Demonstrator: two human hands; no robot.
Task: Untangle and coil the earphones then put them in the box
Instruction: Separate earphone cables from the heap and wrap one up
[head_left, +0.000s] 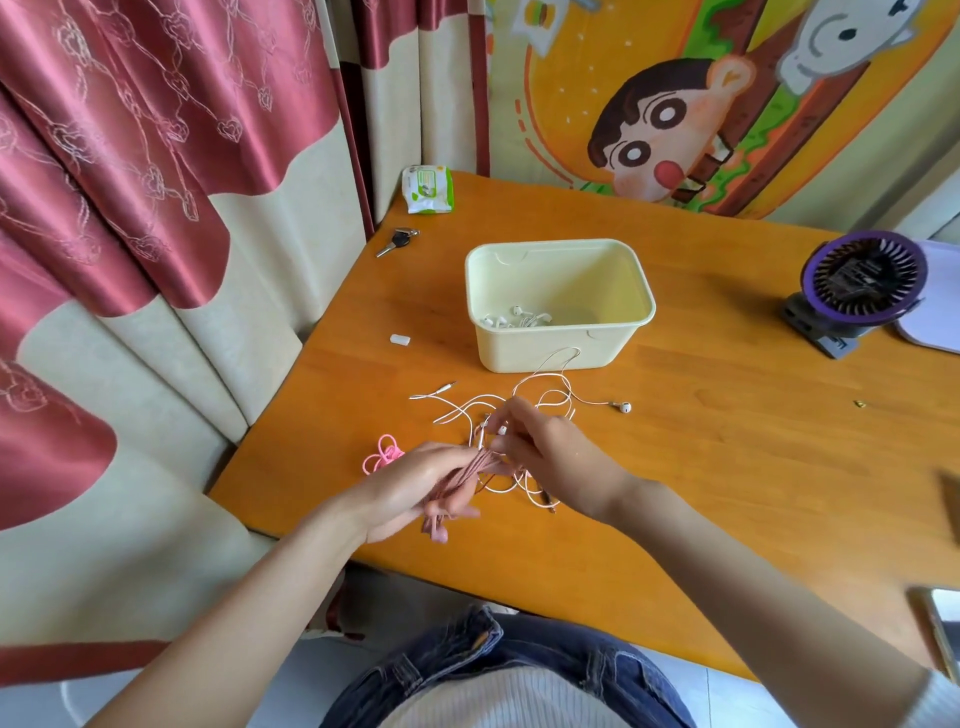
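My left hand (415, 488) grips a bundle of pink earphone cord (462, 475), its earbuds hanging below the palm near the table's front edge. My right hand (540, 447) pinches cord just right of that bundle. White earphones (519, 400) lie tangled on the table under and beyond both hands, one earbud (622, 406) out to the right and a jack plug (441, 388) to the left. A small pink coil (382, 457) lies left of my left hand. The pale yellow box (524, 353) stands behind, holding white earphones (514, 316).
The orange wooden table (727, 441) carries keys (397, 241), a wet-wipe pack (427, 189), a small white cap (400, 340), a purple fan (857, 291) and a white tray (935, 306) at the right. A phone (940, 629) lies at the near right edge. Curtains hang on the left.
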